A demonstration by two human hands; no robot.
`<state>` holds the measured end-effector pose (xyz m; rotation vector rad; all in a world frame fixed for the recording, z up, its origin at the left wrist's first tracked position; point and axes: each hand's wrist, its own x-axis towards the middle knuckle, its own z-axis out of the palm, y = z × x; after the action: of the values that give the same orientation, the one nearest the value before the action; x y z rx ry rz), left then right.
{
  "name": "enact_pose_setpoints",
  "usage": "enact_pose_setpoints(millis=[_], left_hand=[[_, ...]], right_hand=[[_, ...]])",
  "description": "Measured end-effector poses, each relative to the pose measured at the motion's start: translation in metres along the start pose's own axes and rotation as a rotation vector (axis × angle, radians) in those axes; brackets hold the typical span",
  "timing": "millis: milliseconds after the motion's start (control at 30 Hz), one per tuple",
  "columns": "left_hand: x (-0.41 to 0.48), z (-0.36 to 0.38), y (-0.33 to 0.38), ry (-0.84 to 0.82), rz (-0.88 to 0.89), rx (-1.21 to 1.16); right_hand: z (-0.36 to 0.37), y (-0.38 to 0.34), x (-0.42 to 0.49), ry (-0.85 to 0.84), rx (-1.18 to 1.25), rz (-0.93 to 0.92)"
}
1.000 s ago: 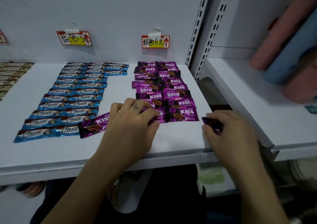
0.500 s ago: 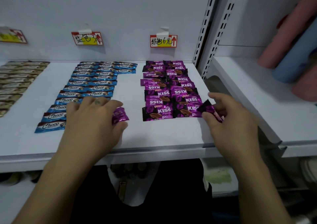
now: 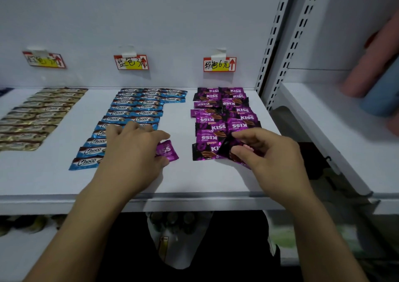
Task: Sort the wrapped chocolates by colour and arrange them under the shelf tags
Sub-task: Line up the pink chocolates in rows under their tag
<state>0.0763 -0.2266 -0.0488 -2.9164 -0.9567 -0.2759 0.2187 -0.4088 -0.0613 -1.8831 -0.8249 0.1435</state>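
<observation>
1. The white shelf [image 3: 194, 182] carries all three sorted groups. Its board looks smooth, so I judge that a flat packet will slide on it rather than lift, unless a fingertip gets under an edge.
2. The purple block [image 3: 218, 128] lies in two overlapping columns under the right-hand tag [image 3: 219, 64]. The blue rows [image 3: 138, 109] lie well apart to its left, and the gold rows [image 3: 36, 117] lie further left again.
3. The left hand [image 3: 133, 152] hangs over the near blue packets, with thumb and forefinger pinching the loose purple chocolate [image 3: 167, 151] by one end. The piece is in the gap between blue and purple; whether it touches the board I cannot tell.
4. The right hand [image 3: 269, 154] has its fingers curled and pinches the second purple chocolate [image 3: 225, 145], tilted over the front right corner of the block.
5. Each piece looks light and thin in a glossy, crinkly wrapper that is likely slippery. The filling may crack or dent if squeezed, so the flat crimped ends are the safest hold, pinched lightly.
</observation>
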Motion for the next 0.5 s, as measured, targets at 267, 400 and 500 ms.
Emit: enact_pose_setpoints(millis=[267, 400, 500], left_hand=[[0.001, -0.017, 0.023, -0.017, 0.046, -0.658], [0.002, -0.002, 0.054, -0.046, 0.101, -0.777], [-0.001, 0.016, 0.065, 0.033, 0.113, -0.739]], right_hand=[[-0.021, 0.016, 0.005, -0.074, 0.019, 0.03], [-0.034, 0.019, 0.009, -0.166, -0.115, -0.027], [-0.035, 0.019, 0.009, -0.216, -0.175, -0.053]])
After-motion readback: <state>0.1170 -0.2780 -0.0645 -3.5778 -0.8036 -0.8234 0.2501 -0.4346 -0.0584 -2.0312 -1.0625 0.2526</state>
